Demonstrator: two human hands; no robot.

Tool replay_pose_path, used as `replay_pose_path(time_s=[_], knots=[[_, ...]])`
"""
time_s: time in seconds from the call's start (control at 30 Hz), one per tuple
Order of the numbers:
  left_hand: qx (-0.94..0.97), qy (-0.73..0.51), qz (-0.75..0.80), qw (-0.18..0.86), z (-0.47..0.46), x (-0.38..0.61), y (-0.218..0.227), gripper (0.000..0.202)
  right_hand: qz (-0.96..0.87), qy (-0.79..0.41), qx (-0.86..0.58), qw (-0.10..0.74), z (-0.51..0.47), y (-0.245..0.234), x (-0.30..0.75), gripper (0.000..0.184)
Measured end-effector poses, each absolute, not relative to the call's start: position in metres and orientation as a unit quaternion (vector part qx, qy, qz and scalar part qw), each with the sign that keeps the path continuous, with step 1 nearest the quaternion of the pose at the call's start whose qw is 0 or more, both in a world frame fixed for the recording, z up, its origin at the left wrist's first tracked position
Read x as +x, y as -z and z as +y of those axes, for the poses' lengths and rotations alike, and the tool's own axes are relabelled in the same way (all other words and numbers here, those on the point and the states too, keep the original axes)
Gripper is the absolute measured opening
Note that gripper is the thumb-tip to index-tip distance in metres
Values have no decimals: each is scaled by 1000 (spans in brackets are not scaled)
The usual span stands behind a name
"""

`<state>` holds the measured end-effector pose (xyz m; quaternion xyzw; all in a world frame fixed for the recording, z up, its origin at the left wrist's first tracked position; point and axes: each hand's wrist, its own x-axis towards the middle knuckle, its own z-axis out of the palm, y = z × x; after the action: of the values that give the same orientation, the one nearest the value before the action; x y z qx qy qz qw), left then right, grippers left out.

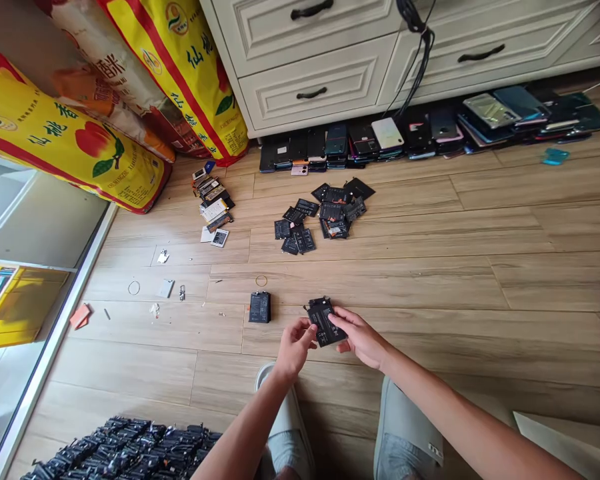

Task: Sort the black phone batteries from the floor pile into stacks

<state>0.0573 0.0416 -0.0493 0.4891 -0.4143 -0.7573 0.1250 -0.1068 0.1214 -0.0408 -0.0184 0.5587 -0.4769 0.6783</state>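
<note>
Several flat black phone batteries (325, 325) are gripped between my two hands, just above the wood floor. My left hand (296, 347) pinches their left edge with thumb and fingers. On the right side, my right hand (357, 333) is closed round them, its thumb lying over the top battery's printed face. How many are in the bunch I cannot make out. A neat stack of black batteries (259, 307) stands on the floor to the left of my hands, with a yellow rubber band (261, 281) just beyond it.
Loose black batteries lie in a spread pile (333, 212) ahead, with mixed batteries (214, 203) left of it. Stacked phones (337, 143) line the drawer cabinet (315, 90). Many packed batteries (130, 450) sit at lower left. Rice bags (180, 73) stand at far left.
</note>
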Motion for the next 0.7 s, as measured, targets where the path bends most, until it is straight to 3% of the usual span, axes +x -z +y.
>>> replay_pose_path(time_s=[0.27,0.7], knots=[[478,796,-352,119,48,59,61,61,599,430,-103,667,138,51,-117,43],[422,847,-307,98,58,67,67,46,532,425,-2,732,155,67,-112,44]])
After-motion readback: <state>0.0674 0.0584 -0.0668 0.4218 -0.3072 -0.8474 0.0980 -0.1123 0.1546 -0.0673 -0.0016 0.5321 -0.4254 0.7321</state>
